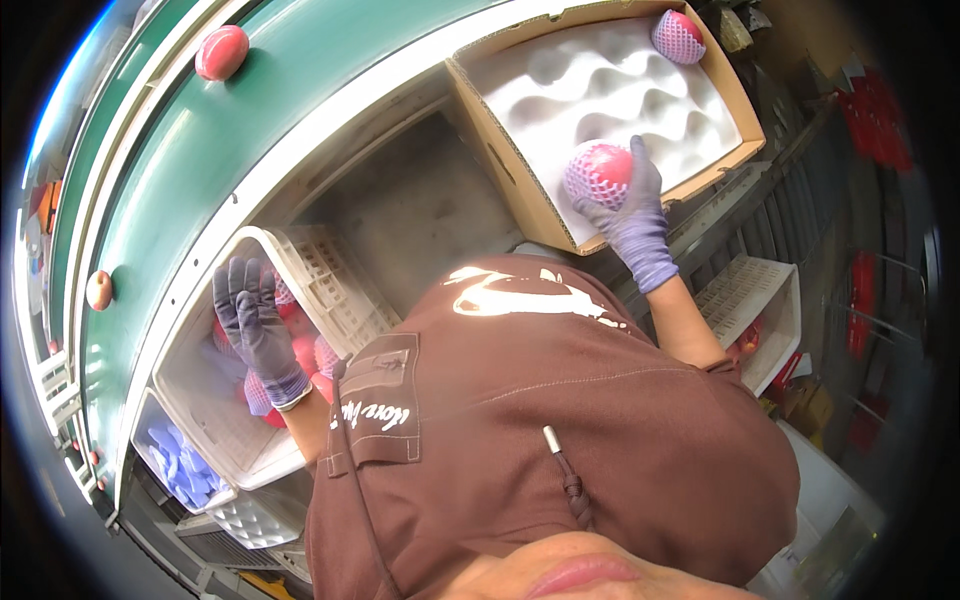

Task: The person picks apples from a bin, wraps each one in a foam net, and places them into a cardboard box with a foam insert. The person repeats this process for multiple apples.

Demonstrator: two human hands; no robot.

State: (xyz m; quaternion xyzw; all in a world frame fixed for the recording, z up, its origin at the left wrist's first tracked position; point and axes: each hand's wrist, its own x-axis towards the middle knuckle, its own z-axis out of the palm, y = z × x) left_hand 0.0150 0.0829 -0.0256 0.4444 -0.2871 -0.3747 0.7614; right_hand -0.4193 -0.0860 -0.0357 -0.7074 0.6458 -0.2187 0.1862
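My right hand [634, 217], in a purple-grey glove, holds a red apple in a pink foam net [598, 174] over the near left corner of a cardboard box [517, 154]. White wavy foam padding [615, 90] lines the box. Another netted red apple [678, 37] sits in its far right corner. My left hand [255, 322], gloved alike, is raised with its fingers extended above a white plastic crate [187, 442], and nothing shows in it. Red fruit, some in foam nets [324, 355], lies inside that crate, partly hidden by the hand.
A green conveyor belt [165, 180] curves along the left and top, carrying a red apple [222, 53] and a paler one [99, 290]. Blue-purple pieces [184, 465] fill a smaller bin at lower left. Another white crate [750, 322] with red fruit stands at right.
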